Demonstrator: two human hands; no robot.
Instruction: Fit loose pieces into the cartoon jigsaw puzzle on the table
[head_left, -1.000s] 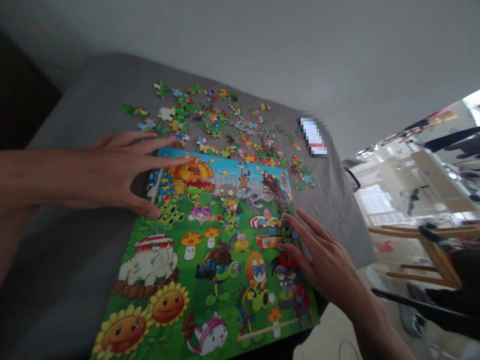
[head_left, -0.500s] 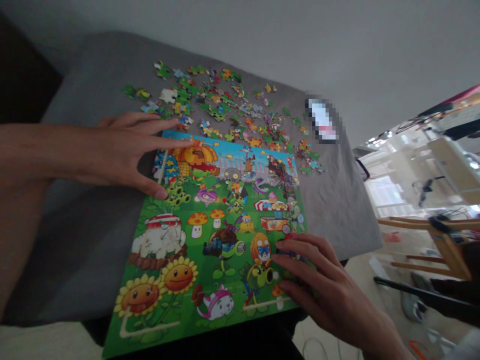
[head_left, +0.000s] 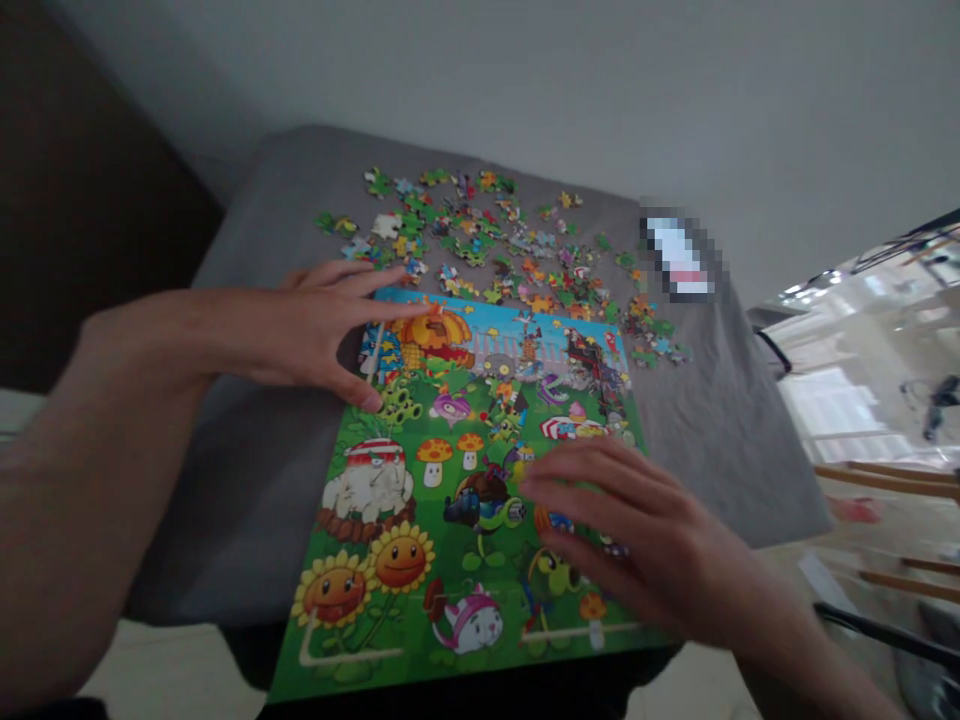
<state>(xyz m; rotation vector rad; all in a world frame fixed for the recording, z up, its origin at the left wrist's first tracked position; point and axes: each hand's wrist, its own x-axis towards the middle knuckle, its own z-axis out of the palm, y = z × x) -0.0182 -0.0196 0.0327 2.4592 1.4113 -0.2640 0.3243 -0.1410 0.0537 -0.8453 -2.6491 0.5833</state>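
Note:
A colourful cartoon picture board (head_left: 420,640), green with a blue strip of sky along the top, lies at the front of the grey-covered table. My left hand (head_left: 300,320) rests at its upper left corner, fingers spread, the index finger over the printed pumpkin and the thumb on the left edge. Over the right half of the board is my right hand (head_left: 630,530), fingers stretched out and close together, palm down, covering part of the print. Whether it touches the surface I cannot tell. Behind the board many loose jigsaw pieces (head_left: 480,235) lie scattered, several near my left fingertips.
A grey cloth (head_left: 750,470) covers the table, which stands against a pale wall (head_left: 525,80). A blurred-out phone-like object (head_left: 679,258) lies at the back right. Wooden chair rails (head_left: 885,480) stand beyond the right side of the table.
My right hand has moved from the board's right edge inward over the picture. The left hand stays at the upper left corner. The whole view has shifted, with the table appearing further right.

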